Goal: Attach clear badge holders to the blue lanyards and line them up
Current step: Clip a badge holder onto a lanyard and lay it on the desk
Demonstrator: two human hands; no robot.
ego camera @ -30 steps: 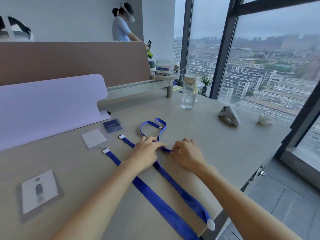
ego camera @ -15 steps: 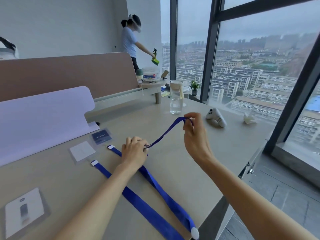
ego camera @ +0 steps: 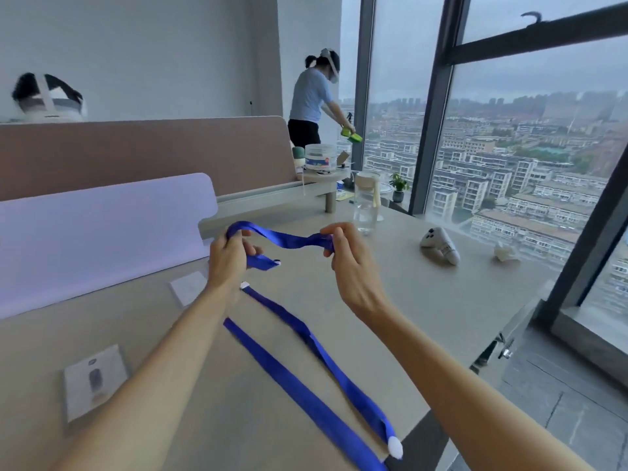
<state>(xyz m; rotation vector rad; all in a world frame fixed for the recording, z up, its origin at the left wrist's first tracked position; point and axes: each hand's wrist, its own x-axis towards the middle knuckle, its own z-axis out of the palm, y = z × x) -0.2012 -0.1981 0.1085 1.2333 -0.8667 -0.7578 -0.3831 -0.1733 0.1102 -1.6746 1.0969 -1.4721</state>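
Note:
A blue lanyard (ego camera: 289,240) hangs in the air between my hands, above the desk. My left hand (ego camera: 229,256) grips one end of it, with a short tail and a white tip sticking out to the right. My right hand (ego camera: 346,253) pinches the other end. Two more blue lanyard straps (ego camera: 295,375) lie flat on the desk (ego camera: 424,300), running toward the near edge. A clear badge holder with a white card (ego camera: 188,287) lies to the left of my left wrist. Another clear badge holder (ego camera: 93,380) lies at the near left.
A lilac divider panel (ego camera: 102,232) stands at the left, a brown partition behind it. A clear water bottle (ego camera: 366,202), a white controller (ego camera: 440,246) and a crumpled paper (ego camera: 505,251) sit at the far right. A person stands by the window beyond the desk.
Both hands have lifted the lanyard off the desk and raised it higher. The left hand went from pressing it down to holding its end up. The view tilted upward.

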